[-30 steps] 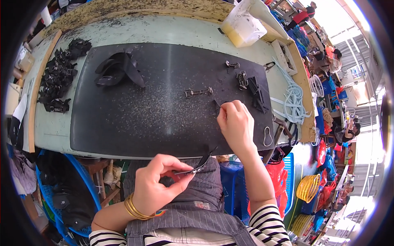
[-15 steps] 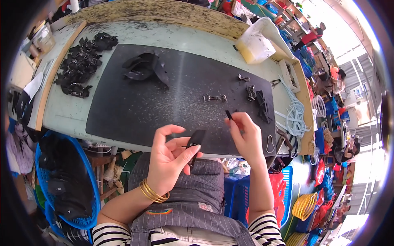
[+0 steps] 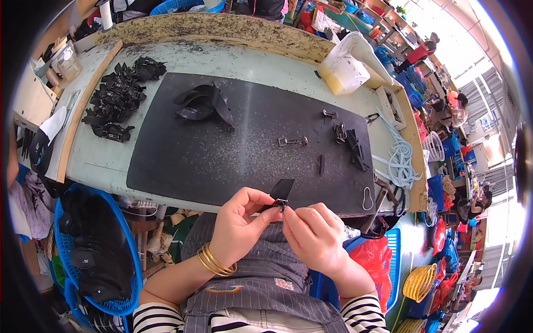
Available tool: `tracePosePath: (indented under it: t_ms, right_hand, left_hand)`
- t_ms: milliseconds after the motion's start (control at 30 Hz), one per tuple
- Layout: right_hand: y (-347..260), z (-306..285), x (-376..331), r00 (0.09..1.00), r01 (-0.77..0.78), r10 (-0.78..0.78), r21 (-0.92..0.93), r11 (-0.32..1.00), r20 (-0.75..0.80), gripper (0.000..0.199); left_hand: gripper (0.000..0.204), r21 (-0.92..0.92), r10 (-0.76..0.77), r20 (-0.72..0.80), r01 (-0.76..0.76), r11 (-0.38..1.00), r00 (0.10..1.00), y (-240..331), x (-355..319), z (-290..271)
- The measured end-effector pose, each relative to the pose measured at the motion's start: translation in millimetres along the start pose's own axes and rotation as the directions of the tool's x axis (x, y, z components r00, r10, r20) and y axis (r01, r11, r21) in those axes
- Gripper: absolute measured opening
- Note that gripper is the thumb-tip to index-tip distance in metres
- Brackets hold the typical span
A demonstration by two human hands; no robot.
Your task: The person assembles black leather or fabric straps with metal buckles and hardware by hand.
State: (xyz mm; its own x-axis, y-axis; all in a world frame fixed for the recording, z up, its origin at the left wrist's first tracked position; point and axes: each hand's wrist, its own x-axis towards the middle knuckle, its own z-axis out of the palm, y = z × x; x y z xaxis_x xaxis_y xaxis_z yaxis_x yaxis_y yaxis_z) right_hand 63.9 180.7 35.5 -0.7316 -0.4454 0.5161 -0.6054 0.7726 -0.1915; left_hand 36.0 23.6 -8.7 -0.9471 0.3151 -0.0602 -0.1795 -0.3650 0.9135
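- Left hand: raised in front of the body at the near edge of the table; its fingers pinch the lower end of a short black strap piece. Half a second ago this hand held the strap alone, lower and further left.
- Right hand: fingers closed on a small metal buckle at the strap's lower end. A second ago this hand lay out on the black mat; it has since drawn back to meet the left, so both hands now work at one point.
- Strap piece: held upright between the two hands, just clear of the mat's near edge, not resting on the table.
- Judgement: the fetching appears done, and the fitting of buckle to strap is the step in hand.
- On the mat: a loose bundle of black straps, a wire clip, further small metal fittings.
- Left of the mat: a heap of finished black pieces.
- Far right of table: a pale plastic tub and coiled pale cord.
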Motion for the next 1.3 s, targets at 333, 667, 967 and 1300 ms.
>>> tracePosePath:
  t_ms: [333,667,967,1300]
  right_hand:
    - [-2,4,1,0.999,0.029,-0.032,-0.064,0.998,-0.043,0.042]
    - [-3,3,5,0.998,0.029,-0.032,-0.061,0.998,-0.056,0.044]
    - [-4,2,4,0.94,-0.318,0.34,0.296,0.901,-0.024,0.024]
    - [11,-2,8,0.878,-0.445,0.463,0.566,0.693,0.123,0.013]
  left_hand:
    - [0.015,-0.005,0.053,-0.021,-0.053,0.999,0.998,7,3,3]
    - [0.015,0.033,0.131,0.025,-0.132,0.991,0.991,2,6,2]
    - [0.021,0.086,0.084,0.05,-0.088,0.992,0.995,6,4,-2]
    - [0.018,0.203,0.05,0.094,-0.069,0.977,0.994,12,3,-5]
